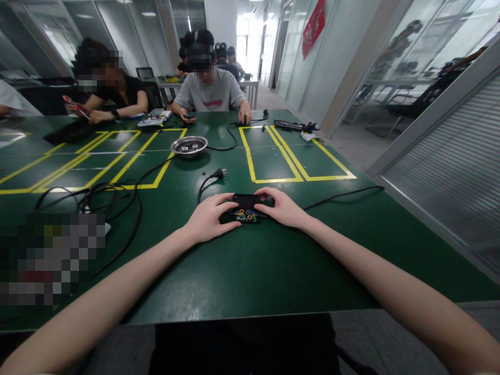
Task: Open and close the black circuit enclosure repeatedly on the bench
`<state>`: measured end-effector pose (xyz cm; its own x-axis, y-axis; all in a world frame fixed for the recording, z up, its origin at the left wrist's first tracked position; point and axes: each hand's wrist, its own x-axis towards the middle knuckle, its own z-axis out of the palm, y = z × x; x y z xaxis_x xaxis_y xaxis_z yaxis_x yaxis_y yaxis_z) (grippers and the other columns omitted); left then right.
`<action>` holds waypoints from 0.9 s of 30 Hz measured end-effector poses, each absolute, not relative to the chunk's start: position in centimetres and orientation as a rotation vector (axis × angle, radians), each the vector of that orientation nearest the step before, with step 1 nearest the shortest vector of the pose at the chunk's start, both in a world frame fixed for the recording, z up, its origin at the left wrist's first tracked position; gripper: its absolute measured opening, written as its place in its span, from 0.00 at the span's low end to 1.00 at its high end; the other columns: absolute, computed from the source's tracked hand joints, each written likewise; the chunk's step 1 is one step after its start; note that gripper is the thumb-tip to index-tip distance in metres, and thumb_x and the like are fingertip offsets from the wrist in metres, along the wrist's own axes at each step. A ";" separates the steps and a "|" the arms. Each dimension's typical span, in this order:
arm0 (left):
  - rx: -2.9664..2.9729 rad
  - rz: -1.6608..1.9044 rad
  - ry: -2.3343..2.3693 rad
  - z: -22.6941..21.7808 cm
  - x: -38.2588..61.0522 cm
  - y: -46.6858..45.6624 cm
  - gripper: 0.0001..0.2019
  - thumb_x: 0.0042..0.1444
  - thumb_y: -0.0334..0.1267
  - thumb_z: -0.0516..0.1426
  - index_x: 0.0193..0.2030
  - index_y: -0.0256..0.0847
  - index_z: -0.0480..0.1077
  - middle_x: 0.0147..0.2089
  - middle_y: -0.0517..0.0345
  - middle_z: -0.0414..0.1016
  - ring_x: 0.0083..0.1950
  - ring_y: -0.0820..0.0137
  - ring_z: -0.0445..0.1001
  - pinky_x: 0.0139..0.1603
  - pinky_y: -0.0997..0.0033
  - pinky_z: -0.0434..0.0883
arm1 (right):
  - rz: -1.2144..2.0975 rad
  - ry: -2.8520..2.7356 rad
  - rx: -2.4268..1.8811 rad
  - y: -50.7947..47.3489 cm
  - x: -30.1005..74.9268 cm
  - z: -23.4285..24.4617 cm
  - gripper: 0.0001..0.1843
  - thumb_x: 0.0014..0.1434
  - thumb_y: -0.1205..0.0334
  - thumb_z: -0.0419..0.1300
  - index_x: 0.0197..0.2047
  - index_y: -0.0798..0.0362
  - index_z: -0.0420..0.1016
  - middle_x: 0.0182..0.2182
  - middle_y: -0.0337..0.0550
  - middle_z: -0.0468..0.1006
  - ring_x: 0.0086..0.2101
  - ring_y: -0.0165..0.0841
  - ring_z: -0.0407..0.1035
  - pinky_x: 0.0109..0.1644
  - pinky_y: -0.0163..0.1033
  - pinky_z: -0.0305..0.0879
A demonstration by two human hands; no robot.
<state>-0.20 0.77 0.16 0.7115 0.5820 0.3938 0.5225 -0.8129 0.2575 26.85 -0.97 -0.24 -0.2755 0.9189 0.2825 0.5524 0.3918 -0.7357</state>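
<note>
In front of me on the green table lies an opened black power adapter case [247,201], held from both sides. Its near part shows a circuit board [247,215] with two copper-coloured rings and bits of blue. My left hand [211,216] grips the left edge, thumb at the near corner and fingers along the far side. On the right edge, my right hand [279,207] is closed with thumb and fingertips on the case. A black power plug [219,174] lies beyond my left hand, its cord running down behind that hand. Another black cord [344,192] leads off to the right.
A steel bowl [189,147] with small metal parts stands ahead. Tangled black cables [94,198] and a pixelated block [54,260] lie to the left. Yellow tape [277,180] marks boxes on the table [219,281]. Across sit two people, one in a grey T-shirt [209,91].
</note>
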 end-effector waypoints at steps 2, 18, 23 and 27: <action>2.795 0.706 0.887 0.2 -0.2 0.7 0.20 0.62 0.49 0.64 0.56 0.42 0.75 0.66 0.43 0.73 0.64 0.53 0.74 0.64 0.49 0.73 | 0.795 -1.891 -1.240 -1.2 26.7 -0.1 0.16 0.59 0.58 0.65 0.49 0.52 0.73 0.38 0.42 0.80 0.37 0.36 0.73 0.42 0.43 0.70; 2.639 0.640 1.042 0.6 0.0 0.5 0.20 0.57 0.49 0.67 0.50 0.42 0.68 0.50 0.50 0.80 0.51 0.56 0.79 0.54 0.54 0.75 | 0.871 -1.742 -1.155 -2.0 26.0 0.4 0.14 0.55 0.57 0.66 0.44 0.50 0.72 0.35 0.40 0.78 0.34 0.34 0.75 0.43 0.44 0.76; 2.636 0.650 1.020 0.8 0.0 0.5 0.20 0.56 0.49 0.68 0.49 0.43 0.70 0.49 0.50 0.81 0.55 0.54 0.76 0.57 0.51 0.72 | 0.854 -1.737 -1.156 -2.1 26.0 0.3 0.13 0.56 0.57 0.67 0.43 0.50 0.73 0.35 0.41 0.79 0.35 0.34 0.76 0.42 0.44 0.77; 2.626 0.656 1.017 0.8 0.0 0.4 0.20 0.56 0.48 0.68 0.49 0.42 0.70 0.49 0.50 0.81 0.54 0.54 0.75 0.57 0.52 0.71 | 0.816 -1.710 -1.179 -2.1 25.9 0.2 0.12 0.56 0.57 0.67 0.42 0.49 0.72 0.35 0.41 0.79 0.35 0.35 0.76 0.41 0.43 0.76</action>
<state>-0.02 0.45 0.84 0.6550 0.6850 0.3190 0.5727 -0.7254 0.3818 25.91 -2.05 0.24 -0.1633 0.9421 0.2929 0.3649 0.3335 -0.8692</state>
